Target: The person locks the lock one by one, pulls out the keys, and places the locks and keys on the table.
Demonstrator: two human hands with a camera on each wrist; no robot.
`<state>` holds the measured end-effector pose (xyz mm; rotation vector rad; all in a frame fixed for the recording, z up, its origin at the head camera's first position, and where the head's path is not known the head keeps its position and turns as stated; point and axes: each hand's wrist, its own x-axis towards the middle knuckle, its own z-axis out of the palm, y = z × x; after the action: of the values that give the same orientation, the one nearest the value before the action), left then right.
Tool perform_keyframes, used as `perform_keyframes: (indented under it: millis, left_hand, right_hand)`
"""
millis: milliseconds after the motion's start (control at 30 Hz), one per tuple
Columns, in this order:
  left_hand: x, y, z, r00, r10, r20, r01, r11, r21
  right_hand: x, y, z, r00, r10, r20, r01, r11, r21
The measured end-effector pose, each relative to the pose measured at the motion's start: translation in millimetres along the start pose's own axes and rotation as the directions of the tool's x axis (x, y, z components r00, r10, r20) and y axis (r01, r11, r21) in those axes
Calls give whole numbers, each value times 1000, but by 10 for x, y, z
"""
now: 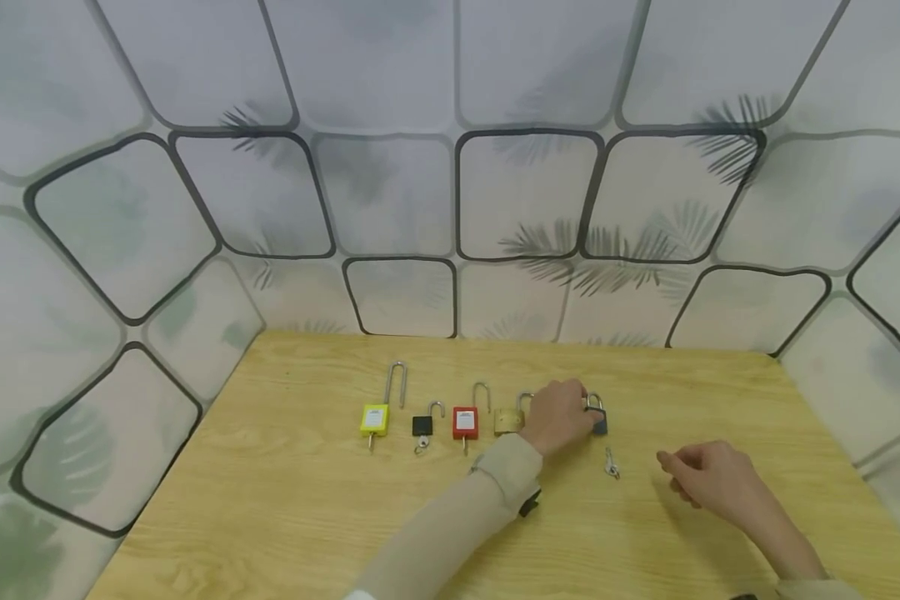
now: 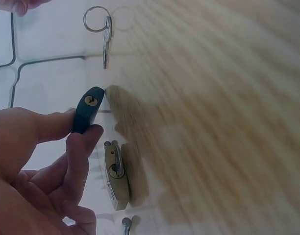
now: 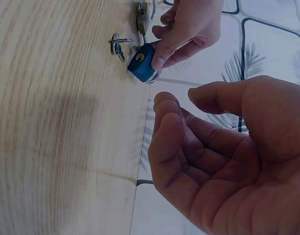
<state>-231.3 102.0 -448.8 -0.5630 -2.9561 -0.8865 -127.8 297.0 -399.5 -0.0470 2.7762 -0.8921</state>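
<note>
My left hand [image 1: 561, 418] pinches a small blue padlock [image 1: 600, 424] between thumb and fingers, at the right end of a row of padlocks. Its brass keyhole faces the camera in the left wrist view, where the blue padlock [image 2: 87, 111] stands at the tabletop. Just in front of it lies a ring with keys [image 1: 611, 464]. A brass padlock [image 1: 504, 422] with its shackle raised and a key in it sits left of the hand, which partly covers the shackle. Over the table to the right, my right hand [image 1: 723, 482] holds nothing, its fingers loosely curled.
Further left along the row lie a red padlock [image 1: 465, 423], a black padlock [image 1: 422, 426] and a yellow padlock [image 1: 374, 420], each with its shackle raised and a key in it. Behind the wooden table [image 1: 292, 492] hangs a patterned cloth backdrop [image 1: 397, 196].
</note>
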Motion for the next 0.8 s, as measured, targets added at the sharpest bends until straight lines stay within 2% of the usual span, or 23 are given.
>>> perform_keyframes:
  millis: [233, 367, 500, 567, 800]
  left_hand:
    - [20, 25, 41, 999, 42, 2, -42, 996, 83]
    - [44, 52, 36, 996, 84, 16, -86, 981, 175]
    - [60, 83, 31, 995, 91, 27, -95, 967, 238]
    - [62, 93, 36, 995, 91, 28, -95, 964, 249]
    - [75, 93, 123, 994, 113, -11, -108, 974, 201]
  right_hand:
    - [-11, 22, 24, 1000, 5, -15, -5, 1000, 0]
    - [-24, 13, 34, 1000, 20, -21, -20, 1000, -5]
    - [-34, 9, 38, 999, 33, -19, -34, 999, -15]
    - [-35, 14, 52, 999, 38, -20, -38, 999, -10]
    - [-47, 11, 64, 1000, 27, -16, -27, 1000, -13]
